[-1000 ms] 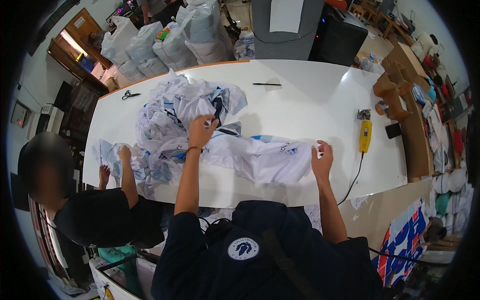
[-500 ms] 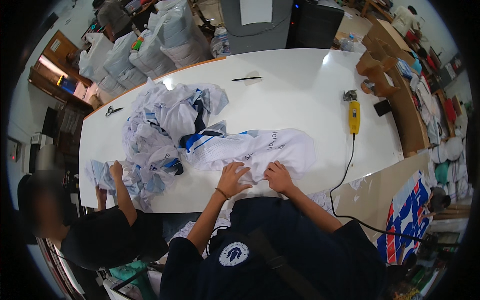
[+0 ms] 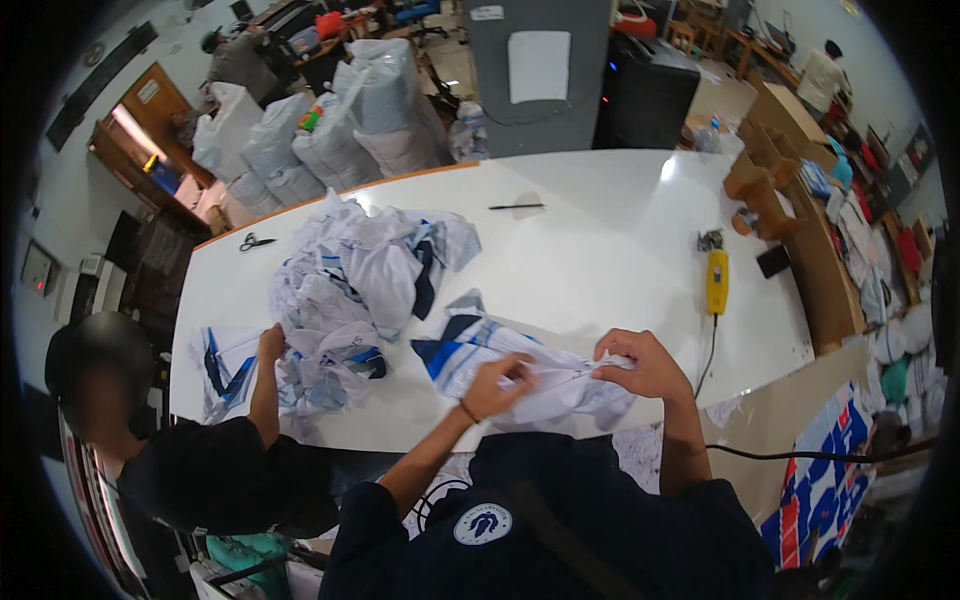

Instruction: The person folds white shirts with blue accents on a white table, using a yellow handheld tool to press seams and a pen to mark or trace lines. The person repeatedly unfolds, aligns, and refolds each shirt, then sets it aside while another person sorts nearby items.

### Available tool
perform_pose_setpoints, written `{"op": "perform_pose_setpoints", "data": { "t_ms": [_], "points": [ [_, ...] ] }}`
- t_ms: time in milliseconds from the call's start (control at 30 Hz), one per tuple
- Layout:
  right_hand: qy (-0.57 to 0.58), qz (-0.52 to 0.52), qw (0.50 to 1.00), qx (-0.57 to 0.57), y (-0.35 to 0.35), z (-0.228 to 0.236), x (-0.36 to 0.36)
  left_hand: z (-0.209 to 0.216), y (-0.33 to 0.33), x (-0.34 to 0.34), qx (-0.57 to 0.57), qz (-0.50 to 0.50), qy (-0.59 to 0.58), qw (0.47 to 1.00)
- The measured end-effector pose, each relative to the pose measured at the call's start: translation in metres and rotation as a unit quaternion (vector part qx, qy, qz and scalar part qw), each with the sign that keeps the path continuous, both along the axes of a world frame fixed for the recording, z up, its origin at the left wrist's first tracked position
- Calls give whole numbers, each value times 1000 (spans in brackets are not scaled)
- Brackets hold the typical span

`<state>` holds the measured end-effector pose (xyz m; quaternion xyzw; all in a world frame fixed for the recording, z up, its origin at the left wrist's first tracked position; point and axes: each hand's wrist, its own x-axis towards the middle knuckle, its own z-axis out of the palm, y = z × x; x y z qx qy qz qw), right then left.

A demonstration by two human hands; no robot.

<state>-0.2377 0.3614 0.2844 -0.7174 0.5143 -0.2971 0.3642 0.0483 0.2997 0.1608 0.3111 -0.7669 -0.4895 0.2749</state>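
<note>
Cloth (image 3: pixel 565 396) on the surface (image 3: pixel 600 230), lower centre of the frame.
Heap (image 3: pixel 345 260) left of centre; left hand (image 3: pixel 500 385) at the cloth, loosely curled, grip impossible to tell; right hand (image 3: pixel 640 364) pinching the cloth's bunched part; yellow tool (image 3: pixel 717 282) at right.

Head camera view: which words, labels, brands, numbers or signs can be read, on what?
None surely legible; all too small or blurred:
Round white emblem on navy shirt: rim lettering.
White rectangular label on grey pillar.
Pale sign on brown wooden door.
Crumpled white-and-blue fabric pile: dark lettering.
Held white-and-blue fabric piece: dark marks, creased.
</note>
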Motion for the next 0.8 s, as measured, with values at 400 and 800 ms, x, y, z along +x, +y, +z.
{"op": "perform_pose_setpoints", "data": {
  "t_ms": [400,800],
  "points": [
    [-5,77,996,54,7,31,18,35,7,-42,-264,136,-47,954],
    [35,-264,892,-365,41,73,-62,139,-63,97,-428,495,-4,756]
  ]
}}
